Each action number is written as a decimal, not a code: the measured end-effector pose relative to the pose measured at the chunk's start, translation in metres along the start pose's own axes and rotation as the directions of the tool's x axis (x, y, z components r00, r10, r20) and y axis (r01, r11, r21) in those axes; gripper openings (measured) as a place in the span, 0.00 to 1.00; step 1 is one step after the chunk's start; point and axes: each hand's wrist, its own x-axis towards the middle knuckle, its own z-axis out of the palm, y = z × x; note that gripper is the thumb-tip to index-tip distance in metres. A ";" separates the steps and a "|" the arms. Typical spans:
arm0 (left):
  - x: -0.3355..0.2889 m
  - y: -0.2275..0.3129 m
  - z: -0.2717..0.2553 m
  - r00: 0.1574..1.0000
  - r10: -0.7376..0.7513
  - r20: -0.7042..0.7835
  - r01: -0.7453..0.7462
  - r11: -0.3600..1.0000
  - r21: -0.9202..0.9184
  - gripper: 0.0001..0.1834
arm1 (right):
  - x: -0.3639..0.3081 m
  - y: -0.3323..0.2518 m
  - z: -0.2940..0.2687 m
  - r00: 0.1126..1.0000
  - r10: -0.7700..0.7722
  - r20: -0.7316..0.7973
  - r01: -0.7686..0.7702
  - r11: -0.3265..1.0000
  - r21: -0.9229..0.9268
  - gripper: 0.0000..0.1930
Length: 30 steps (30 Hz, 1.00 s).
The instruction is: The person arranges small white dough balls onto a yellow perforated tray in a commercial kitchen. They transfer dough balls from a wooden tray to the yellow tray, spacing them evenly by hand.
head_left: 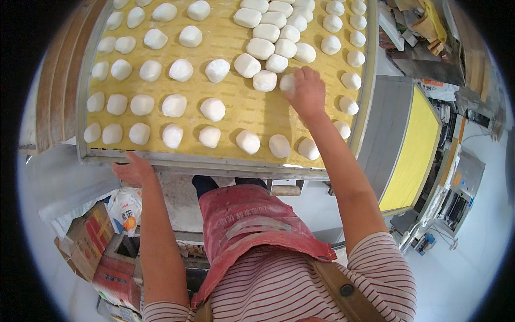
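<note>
A large tray with a yellow mesh surface (pixel 236 124) and a metal rim lies in front of me, covered with white, floury dough pieces. My right hand (pixel 308 92) reaches over it, fingers closed around a dough piece (pixel 287 84), partly hidden by them. Just left of that hand sits another dough piece (pixel 264 81), at the near end of a tightly packed cluster (pixel 261 49). Spaced dough pieces (pixel 174 105) stand in loose rows on the left and right. At the tray's front left corner, my left hand (pixel 134 170) rests against the rim, thumb raised and fingers stretched out.
Wooden boards (pixel 63 75) run along the tray's left side. To the right stands a grey piece with a yellow panel (pixel 412 155). Below left are a cardboard box (pixel 91 241) and a white plastic bag (pixel 124 208). Papers and scraps (pixel 424 27) lie at the upper right.
</note>
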 end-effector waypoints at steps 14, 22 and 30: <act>0.000 0.002 0.002 1.000 -0.017 -0.016 0.016 0.998 -0.059 0.41 | -0.032 0.071 0.008 0.960 0.208 0.185 -0.227 0.970 0.089 0.34; 0.002 -0.006 0.008 1.000 -0.001 -0.024 -0.001 0.998 -0.062 0.41 | -0.020 0.096 0.028 0.964 0.234 0.129 -0.237 0.972 0.009 0.25; 0.004 -0.006 0.007 1.000 -0.025 -0.007 0.025 1.000 -0.012 0.42 | 0.006 0.071 -0.002 0.985 0.138 0.106 -0.130 0.988 -0.078 0.28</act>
